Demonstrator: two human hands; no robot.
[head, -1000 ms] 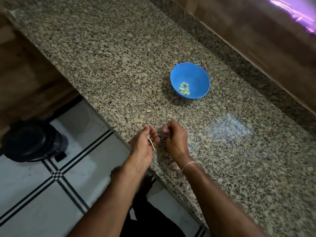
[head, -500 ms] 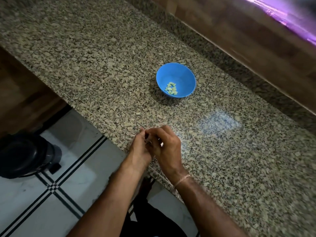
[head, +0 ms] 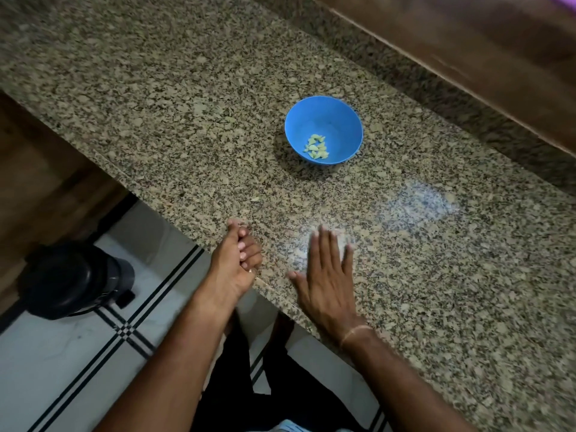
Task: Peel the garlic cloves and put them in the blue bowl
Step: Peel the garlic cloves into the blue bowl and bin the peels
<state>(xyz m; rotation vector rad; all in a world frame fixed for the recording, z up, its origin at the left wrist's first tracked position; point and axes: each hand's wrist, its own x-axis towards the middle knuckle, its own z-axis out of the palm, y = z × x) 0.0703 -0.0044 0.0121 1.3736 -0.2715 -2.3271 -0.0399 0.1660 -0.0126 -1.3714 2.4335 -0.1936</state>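
The left hand (head: 237, 258) sits right on the counter edge (head: 162, 213), fingers curled tight into the palm. A pale sliver (head: 249, 270) peeks out beneath the little finger; whether it is skin or clove cannot be told. Just beside it, on its thumb side, the right hand (head: 327, 275) lies palm down on the counter (head: 436, 275), fingers straight and close together, holding nothing. Its fingertips are smeared with blur. A thin thread (head: 355, 331) circles its wrist.

Half a second ago the two hands were joined, the right fingers pinching at something in the left. Now they are apart and the right has flattened onto the stone. The pile in the bowl looks the same.

Beyond the left knuckles a small pale scrap (head: 255, 199) lies on the granite. Well beyond the right fingertips stands the blue bowl (head: 343, 120), upright, with peeled garlic cloves (head: 316, 147) heaped in its bottom. Bare stone runs between hands and bowl, and widely to the right hand's outer side. Behind the bowl, the wooden back wall (head: 467, 42) closes the counter. Outward of the left hand the counter drops to tiled floor (head: 46, 369), where a black bin (head: 71, 279) stands.
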